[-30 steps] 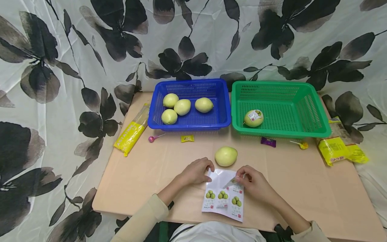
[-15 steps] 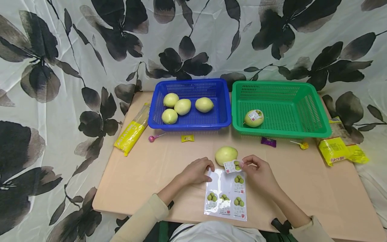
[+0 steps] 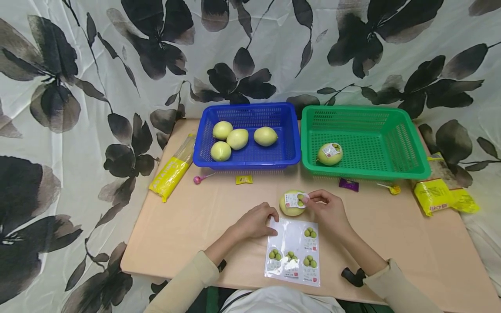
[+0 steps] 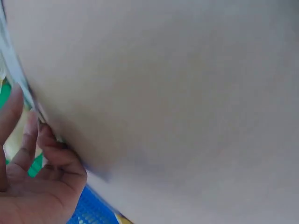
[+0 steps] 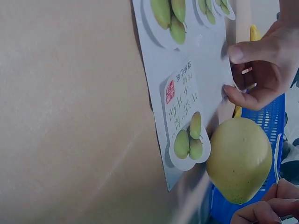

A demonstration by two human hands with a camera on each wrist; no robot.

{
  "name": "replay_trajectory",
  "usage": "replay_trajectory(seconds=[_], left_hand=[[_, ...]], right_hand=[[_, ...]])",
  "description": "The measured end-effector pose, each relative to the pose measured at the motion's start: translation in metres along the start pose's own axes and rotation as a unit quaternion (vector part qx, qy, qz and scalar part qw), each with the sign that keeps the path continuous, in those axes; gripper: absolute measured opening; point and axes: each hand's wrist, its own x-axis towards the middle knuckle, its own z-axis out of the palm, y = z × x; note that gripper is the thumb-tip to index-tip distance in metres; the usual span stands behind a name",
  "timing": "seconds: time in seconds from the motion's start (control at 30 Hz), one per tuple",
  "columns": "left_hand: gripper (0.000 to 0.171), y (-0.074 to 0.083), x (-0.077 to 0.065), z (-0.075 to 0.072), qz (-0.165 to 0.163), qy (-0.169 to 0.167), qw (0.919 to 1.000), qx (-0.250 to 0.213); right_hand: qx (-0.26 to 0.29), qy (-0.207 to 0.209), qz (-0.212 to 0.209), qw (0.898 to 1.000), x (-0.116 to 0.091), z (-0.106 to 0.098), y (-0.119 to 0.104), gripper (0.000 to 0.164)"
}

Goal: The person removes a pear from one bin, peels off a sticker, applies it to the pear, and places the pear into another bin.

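Note:
My right hand pinches the right end of a pear sticker between thumb and finger, over a yellow-green pear. In the right wrist view the sticker appears edge-on beside the pear, which stands just past the sheet. On the table lies a white sticker sheet with several pear labels still on it and bare backing at its upper left. My left hand rests at the sheet's upper left edge, thumb and fingertip spread apart and pressing on it. The left wrist view shows this hand's bent fingers at the sheet.
Behind, a blue basket holds several pears. The green basket beside it has one labelled pear. Sweets, including a yellow one and a purple one, lie before the baskets. Yellow packets flank the table.
My right hand has peeled the sticker off the sheet and moved it up and away from me, over the pear. The sheet now lies flatter; my left hand stays put.

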Motion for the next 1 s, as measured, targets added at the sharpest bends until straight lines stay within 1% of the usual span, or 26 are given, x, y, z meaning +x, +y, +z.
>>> replay_trajectory(seconds=[0.07, 0.13, 0.23, 0.33, 0.43, 0.53, 0.67, 0.87, 1.0], left_hand=[[0.036, -0.001, 0.000, -0.003, -0.001, 0.009, 0.9995, -0.032], [0.041, -0.002, 0.002, -0.007, 0.003, 0.032, 0.9968, -0.073], [0.046, -0.002, 0.008, -0.009, 0.020, 0.075, 0.9872, -0.140], [0.050, 0.000, 0.017, -0.008, 0.036, 0.093, 0.9778, -0.184], [0.056, 0.003, 0.025, -0.006, 0.036, 0.098, 0.9731, -0.205], [0.063, 0.004, 0.030, -0.003, 0.029, 0.106, 0.9713, -0.211], [0.063, 0.004, 0.035, -0.001, 0.024, 0.106, 0.9679, -0.227], [0.060, 0.003, 0.037, 0.001, 0.017, 0.082, 0.9520, -0.295], [0.060, 0.003, 0.038, 0.003, 0.017, 0.078, 0.9453, -0.316]], right_hand=[[0.003, 0.001, 0.006, 1.000, 0.002, 0.001, 0.001, 0.036], [0.003, 0.002, 0.007, 1.000, 0.003, 0.001, 0.001, 0.036], [-0.004, 0.005, 0.006, 1.000, 0.005, 0.001, 0.003, 0.035], [-0.011, 0.005, 0.005, 1.000, 0.006, 0.001, 0.004, 0.035], [-0.010, 0.004, 0.003, 1.000, 0.006, 0.001, 0.006, 0.034], [-0.004, 0.003, 0.000, 1.000, 0.007, 0.002, 0.007, 0.032], [-0.009, 0.002, 0.001, 1.000, 0.008, 0.002, 0.008, 0.031], [-0.016, 0.008, 0.004, 1.000, 0.008, 0.003, 0.009, 0.031], [-0.009, 0.011, 0.002, 1.000, 0.009, 0.005, 0.011, 0.029]])
